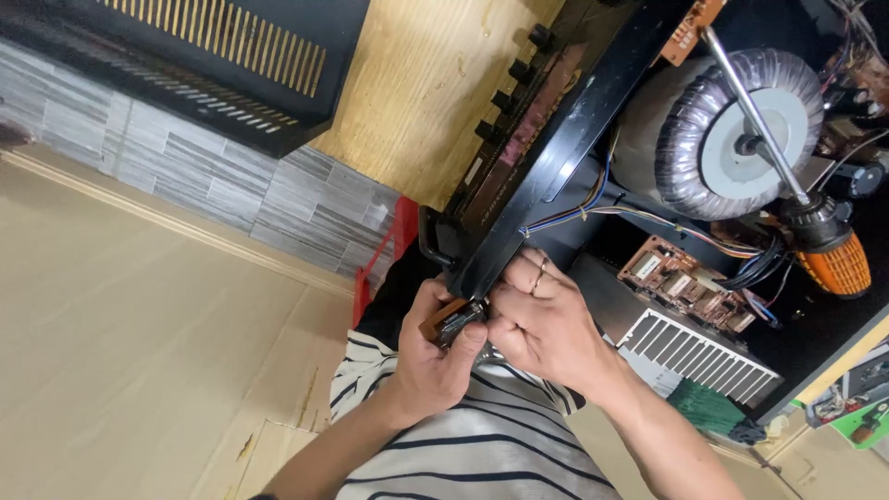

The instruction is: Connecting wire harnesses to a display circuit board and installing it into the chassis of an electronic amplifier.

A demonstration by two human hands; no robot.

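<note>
My left hand (pixel 435 347) grips a small brown circuit board part (pixel 451 319) with metal pieces, held at the near corner of an opened black amplifier chassis (pixel 546 157). My right hand (pixel 546 319), a ring on one finger, pinches the same small part from the right, its fingers closed against the chassis edge. Both hands meet just above my striped shirt. Inside the chassis sit a large grey toroidal transformer (pixel 732 130), brown circuit boards (pixel 681 282) and a finned white heatsink (pixel 699 356).
A screwdriver with an orange handle (pixel 833 259) lies across the transformer, shaft pointing up-left. The removed black slotted cover (pixel 213 65) rests at upper left. Black knobs (pixel 509 74) line the front panel on the wooden table (pixel 426 83). Cardboard covers the floor.
</note>
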